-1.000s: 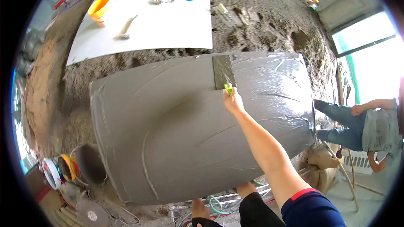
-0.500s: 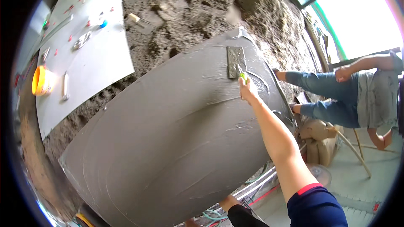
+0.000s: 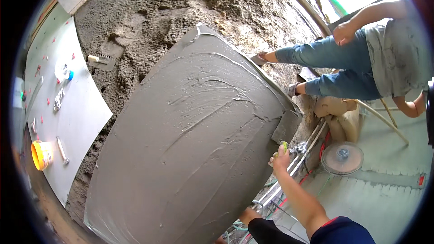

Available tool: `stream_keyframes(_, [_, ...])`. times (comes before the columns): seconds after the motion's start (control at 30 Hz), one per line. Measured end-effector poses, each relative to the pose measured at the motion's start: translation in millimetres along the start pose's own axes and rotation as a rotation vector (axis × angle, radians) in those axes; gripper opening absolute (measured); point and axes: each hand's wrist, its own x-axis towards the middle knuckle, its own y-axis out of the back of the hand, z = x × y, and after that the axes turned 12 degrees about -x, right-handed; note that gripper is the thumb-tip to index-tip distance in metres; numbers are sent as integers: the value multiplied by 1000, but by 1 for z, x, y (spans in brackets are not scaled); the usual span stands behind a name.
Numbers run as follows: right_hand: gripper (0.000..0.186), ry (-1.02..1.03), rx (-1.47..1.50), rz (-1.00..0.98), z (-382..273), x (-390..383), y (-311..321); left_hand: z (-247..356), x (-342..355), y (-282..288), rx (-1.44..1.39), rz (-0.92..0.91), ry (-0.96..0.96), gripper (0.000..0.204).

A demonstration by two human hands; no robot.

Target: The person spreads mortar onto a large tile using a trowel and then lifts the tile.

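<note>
My right hand (image 3: 280, 158) is closed around the yellow-green handle of a flat trowel (image 3: 287, 126). The rectangular blade lies against the right edge of a large slab (image 3: 199, 135) coated in wet grey mortar. Curved ridges and streaks mark the coating toward the slab's far and right parts, while the nearer left part looks smoother. My bent leg (image 3: 248, 215) shows below the slab's near edge. My left hand is out of view.
Rough mortar (image 3: 149, 22) spreads behind the slab, with a notched trowel (image 3: 102, 60) on it. On the left, pale panels (image 3: 83, 104) carry a yellow bucket (image 3: 41, 155). Another person (image 3: 348, 72) stands at the right, near sacks (image 3: 343, 126), white pipes (image 3: 307, 149) and a round fan (image 3: 342, 158).
My right hand has drawn the trowel from the slab's far part nearer, to its right edge. Fresh curved streaks show in the mortar. The view has shifted toward the right.
</note>
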Motion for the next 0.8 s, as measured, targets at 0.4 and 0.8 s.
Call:
stream_keyframes(0.4, [31,54,285,-309,-106,-5,-184,31,7,18,14,16,4,87])
stream_keyframes(0.8, [37,658,-49,-501,-176,7,-332,45,-2,-6,-42,-15,39,88])
